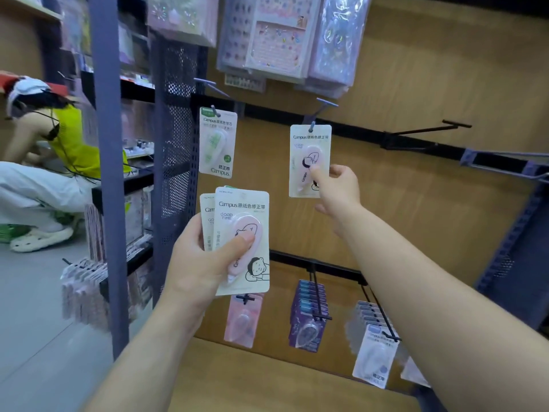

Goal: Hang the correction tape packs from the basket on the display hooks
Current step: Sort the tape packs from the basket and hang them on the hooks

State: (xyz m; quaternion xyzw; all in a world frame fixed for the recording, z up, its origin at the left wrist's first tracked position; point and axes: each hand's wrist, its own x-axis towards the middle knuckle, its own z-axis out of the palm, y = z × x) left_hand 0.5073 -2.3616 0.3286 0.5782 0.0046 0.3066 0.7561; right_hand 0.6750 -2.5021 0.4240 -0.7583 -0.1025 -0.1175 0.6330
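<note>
A pink correction tape pack point(309, 150) is hung by its top hole on a grey hook point(312, 126), just right of the middle of the view. Its lower right part is pinched by the right hand point(337, 188), with the thumb laid on the front and the fingers curled at the card's right edge. At 7 o'clock from it, a stack of packs point(242, 209) of the same pink kind is gripped by the left hand point(202, 263), the thumb pressed across the front card. At least two cards can be counted in the stack, which is held upright. At 9 o'clock from the hung pack, a green pack point(218, 144) is hung on a second hook point(214, 110). All are backed by a wooden panel point(430, 69). At 3 o'clock a black hook point(427, 130) is fixed to the rail. At 6 o'clock, on a lower rail, a blurred pink pack point(243, 321), purple packs point(309, 319) and white packs point(375, 355) are hung. Sticker sheets point(276, 40) are displayed at 12 o'clock. Far out at 9 o'clock, past a purple post point(108, 173), a person in a yellow top point(72, 144) is crouched by shelves.
</note>
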